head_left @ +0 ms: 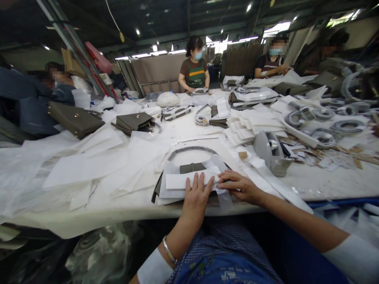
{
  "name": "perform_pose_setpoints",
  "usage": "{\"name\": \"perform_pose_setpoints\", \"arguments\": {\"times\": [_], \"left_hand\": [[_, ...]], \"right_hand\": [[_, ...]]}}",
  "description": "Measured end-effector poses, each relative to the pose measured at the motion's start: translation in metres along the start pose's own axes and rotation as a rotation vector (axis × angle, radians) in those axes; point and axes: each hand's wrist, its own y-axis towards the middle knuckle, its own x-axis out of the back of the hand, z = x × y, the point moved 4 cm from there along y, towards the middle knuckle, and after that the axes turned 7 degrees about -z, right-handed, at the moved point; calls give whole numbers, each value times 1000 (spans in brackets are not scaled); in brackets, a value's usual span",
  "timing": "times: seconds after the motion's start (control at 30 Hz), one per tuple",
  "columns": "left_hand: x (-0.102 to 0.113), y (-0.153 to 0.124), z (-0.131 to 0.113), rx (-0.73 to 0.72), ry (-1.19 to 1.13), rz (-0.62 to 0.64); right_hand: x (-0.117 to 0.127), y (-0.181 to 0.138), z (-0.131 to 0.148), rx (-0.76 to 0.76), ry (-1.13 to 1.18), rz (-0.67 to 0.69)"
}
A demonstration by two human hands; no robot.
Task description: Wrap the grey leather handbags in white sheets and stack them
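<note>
A grey handbag [192, 167] lies flat at the near table edge, mostly covered by white wrapping sheets, its curved handle [192, 149] arching away from me. My left hand [195, 195] rests flat on a folded white paper strip [180, 181] across the bag, fingers stretched out. My right hand [238, 184] lies beside it on the right, fingers bent and pressing the end of the white wrapping down.
A grey tape dispenser [271, 152] stands just right of the bag. Loose white sheets [83, 167] cover the table's left. Other grey handbags [75, 118] lie at the far left and middle. Stacks of white paper [254, 124] and coiled straps [324, 138] fill the right. Several people work along the far side.
</note>
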Motion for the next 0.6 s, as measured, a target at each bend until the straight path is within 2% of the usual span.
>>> {"name": "perform_pose_setpoints", "arguments": {"times": [0.2, 0.37, 0.43, 0.5, 0.6], "left_hand": [[9, 12, -7, -82, -37, 32], [-4, 3, -10, -115, -122, -45], [-10, -2, -10, -89, -130, -87], [-14, -5, -11, -75, -125, -116], [-14, -5, -11, -71, -115, -137]], "right_hand": [[-4, -4, -2, 0, 14, -6], [10, -1, 7, -94, 120, 51], [21, 8, 9, -198, 228, 105], [31, 24, 5, -323, 255, 100], [31, 57, -10, -381, 82, 47]]}}
